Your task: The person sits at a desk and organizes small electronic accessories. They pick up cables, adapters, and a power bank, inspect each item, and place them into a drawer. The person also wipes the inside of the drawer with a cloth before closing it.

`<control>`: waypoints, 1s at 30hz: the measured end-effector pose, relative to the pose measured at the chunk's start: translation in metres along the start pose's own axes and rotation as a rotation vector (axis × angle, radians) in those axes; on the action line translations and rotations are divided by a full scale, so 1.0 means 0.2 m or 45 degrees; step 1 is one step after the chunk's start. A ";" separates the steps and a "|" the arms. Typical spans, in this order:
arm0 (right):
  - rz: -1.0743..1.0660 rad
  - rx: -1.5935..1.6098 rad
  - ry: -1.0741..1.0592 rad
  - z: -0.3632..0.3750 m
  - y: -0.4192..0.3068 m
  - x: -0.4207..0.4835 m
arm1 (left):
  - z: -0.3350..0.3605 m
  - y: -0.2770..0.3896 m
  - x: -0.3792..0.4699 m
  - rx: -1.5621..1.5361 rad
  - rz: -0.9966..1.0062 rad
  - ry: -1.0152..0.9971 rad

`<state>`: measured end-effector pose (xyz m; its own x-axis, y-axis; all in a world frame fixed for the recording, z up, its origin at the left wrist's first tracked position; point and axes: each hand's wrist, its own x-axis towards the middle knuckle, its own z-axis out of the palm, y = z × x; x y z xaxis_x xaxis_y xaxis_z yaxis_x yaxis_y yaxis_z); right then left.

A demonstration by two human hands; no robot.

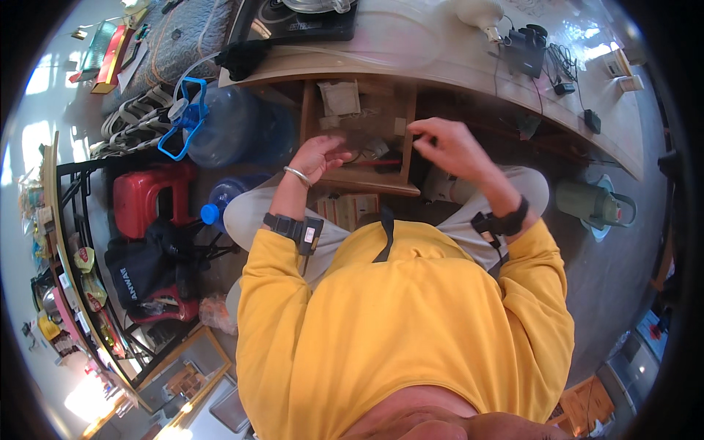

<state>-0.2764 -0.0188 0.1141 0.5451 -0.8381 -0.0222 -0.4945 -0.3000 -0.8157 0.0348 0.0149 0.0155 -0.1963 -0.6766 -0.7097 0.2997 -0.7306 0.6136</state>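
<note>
A wooden drawer (369, 186) stands pulled out under the desk in front of me. Above its left side is my left hand (319, 157), a metal bangle on the wrist; its fingers are apart and nothing clear shows in them. A dark blurred patch lies beyond its fingertips. My right hand (448, 144) hovers by the drawer's right wall, fingers curled; whether it holds something small is hidden. Inside the drawer are a white packet (339, 99), a small pale plug-like item (376, 148) and a red, thin object (379, 163).
On the desk (385, 55) sit an induction cooker (297, 25), a white bulb-shaped object (479, 15) and black adapters with cables (564, 88). Water jugs (220, 126) and a red stool (148, 192) stand left. A green flask (586, 202) is on the right.
</note>
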 end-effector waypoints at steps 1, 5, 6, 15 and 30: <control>-0.037 0.062 -0.044 0.06 -0.01 -0.02 | 0.04 0.00 -0.05 -0.006 0.018 -0.022; -0.421 -0.076 0.069 0.26 -0.05 0.01 | 0.19 -0.01 -0.19 -0.073 0.095 -0.111; -0.476 -0.149 0.067 0.29 -0.05 0.02 | 0.22 -0.01 -0.22 -0.095 0.104 -0.109; 0.167 0.846 -0.126 0.16 -0.03 0.03 | 0.22 -0.01 -0.28 0.082 0.640 0.194; 0.426 1.852 -0.044 0.06 0.02 -0.03 | 0.27 -0.12 -0.18 0.714 0.998 -0.155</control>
<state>-0.2730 -0.0103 0.1033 0.5714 -0.7574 -0.3161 0.4828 0.6216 -0.6169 -0.0168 0.0523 0.0450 -0.2348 -0.9720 -0.0083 -0.0956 0.0146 0.9953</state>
